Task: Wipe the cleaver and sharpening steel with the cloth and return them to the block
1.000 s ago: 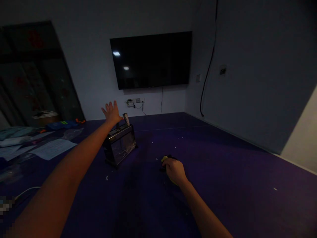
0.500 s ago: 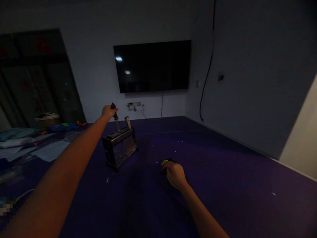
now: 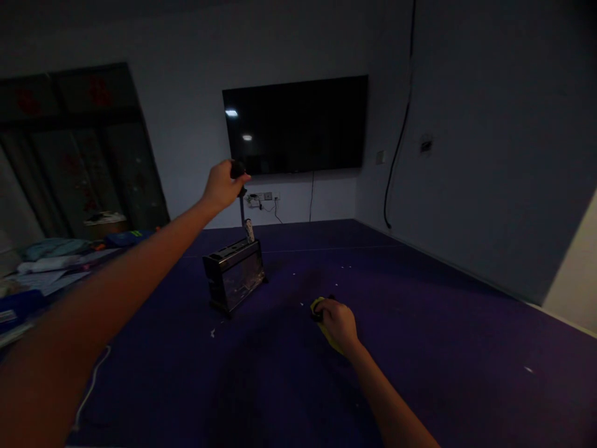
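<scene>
My left hand (image 3: 222, 185) is raised and closed around the black handle of a thin-shafted tool (image 3: 237, 169), held upright; its exact kind is unclear. Below it, a black slotted holder (image 3: 233, 258) with a clear side panel, resembling a knife block, stands on the purple surface. A speckled, light-coloured handle (image 3: 249, 230) sticks up from its top. The shaft's lower end is hard to make out near that handle. Low over the surface, to the right of the holder, my right hand (image 3: 341, 323) is closed on a yellow and black object (image 3: 332, 339), mostly covered by my fingers.
Small white scraps (image 3: 212, 333) lie on the purple surface (image 3: 289, 373). Papers (image 3: 46, 281), cloth and a blue item (image 3: 21, 309) are heaped at left, with a white cord (image 3: 93, 386) nearer me. A television (image 3: 298, 124) hangs on the far wall above sockets (image 3: 268, 196).
My left hand has risen with the black-handled tool, whose shaft was at the holder's top before. The view has shifted slightly left. My right hand keeps its hold on the yellow and black object.
</scene>
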`<state>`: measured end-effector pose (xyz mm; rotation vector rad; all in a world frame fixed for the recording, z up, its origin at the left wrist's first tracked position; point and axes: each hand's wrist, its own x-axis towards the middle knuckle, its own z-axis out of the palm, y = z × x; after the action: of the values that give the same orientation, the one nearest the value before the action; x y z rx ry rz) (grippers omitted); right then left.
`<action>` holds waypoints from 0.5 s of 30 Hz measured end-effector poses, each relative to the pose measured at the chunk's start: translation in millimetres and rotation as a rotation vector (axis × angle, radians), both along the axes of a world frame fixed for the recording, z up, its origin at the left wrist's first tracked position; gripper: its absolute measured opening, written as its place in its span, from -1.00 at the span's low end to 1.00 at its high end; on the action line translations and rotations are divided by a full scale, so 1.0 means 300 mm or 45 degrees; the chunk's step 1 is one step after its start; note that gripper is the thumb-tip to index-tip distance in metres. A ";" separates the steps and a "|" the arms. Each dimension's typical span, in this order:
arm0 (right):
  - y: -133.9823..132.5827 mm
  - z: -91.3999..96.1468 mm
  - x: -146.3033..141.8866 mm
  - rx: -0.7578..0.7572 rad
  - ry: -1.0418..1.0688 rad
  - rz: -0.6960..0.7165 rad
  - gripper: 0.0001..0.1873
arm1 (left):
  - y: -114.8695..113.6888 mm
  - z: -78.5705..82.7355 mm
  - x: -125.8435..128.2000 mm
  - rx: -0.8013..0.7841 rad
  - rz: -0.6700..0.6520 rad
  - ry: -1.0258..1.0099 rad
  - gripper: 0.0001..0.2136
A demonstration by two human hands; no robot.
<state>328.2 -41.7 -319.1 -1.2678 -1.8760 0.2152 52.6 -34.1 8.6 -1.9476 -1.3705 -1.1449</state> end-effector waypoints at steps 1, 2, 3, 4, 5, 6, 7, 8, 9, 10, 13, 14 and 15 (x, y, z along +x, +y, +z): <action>0.004 -0.004 0.001 0.008 0.110 -0.011 -0.66 | -0.045 -0.057 0.050 0.022 -0.105 0.031 -0.68; 0.009 -0.008 0.002 0.016 0.242 -0.016 -0.67 | -0.088 -0.124 0.097 0.051 -0.216 0.061 -0.72; 0.014 -0.011 0.004 0.019 0.393 -0.011 -0.67 | -0.129 -0.199 0.141 0.071 -0.326 0.111 -0.75; 0.020 -0.012 0.007 0.013 0.560 -0.004 -0.68 | -0.167 -0.281 0.181 0.096 -0.432 0.180 -0.79; 0.027 -0.012 0.010 -0.008 0.730 0.004 -0.70 | -0.200 -0.367 0.216 0.140 -0.529 0.255 -0.79; 0.034 -0.011 0.014 -0.045 0.898 0.012 -0.72 | -0.228 -0.456 0.249 0.185 -0.624 0.347 -0.76; 0.041 -0.010 0.018 -0.100 1.056 0.025 -0.74 | -0.251 -0.545 0.278 0.237 -0.720 0.458 -0.74; 0.048 -0.008 0.023 -0.171 1.195 0.048 -0.75 | -0.269 -0.632 0.305 0.287 -0.813 0.574 -0.74; 0.053 -0.005 0.027 -0.255 1.305 0.081 -0.75 | -0.282 -0.716 0.330 0.355 -0.870 0.625 -0.77; 0.057 -0.003 0.032 -0.354 1.376 0.127 -0.73 | -0.290 -0.792 0.353 0.409 -0.890 0.684 -0.80; 0.055 0.001 0.042 -0.700 1.372 0.303 -0.64 | -0.295 -0.968 0.411 0.519 -0.860 0.793 -0.87; 0.051 0.002 0.044 -0.817 1.339 0.363 -0.59 | -0.293 -1.005 0.424 0.524 -0.844 0.800 -0.87; 0.046 0.003 0.045 -0.929 1.316 0.421 -0.54 | -0.289 -1.032 0.433 0.513 -0.826 0.801 -0.86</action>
<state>341.7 -28.0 -318.3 -0.9336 -1.0621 1.5180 182.6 -120.6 -301.0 -2.2101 -0.1641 -0.8385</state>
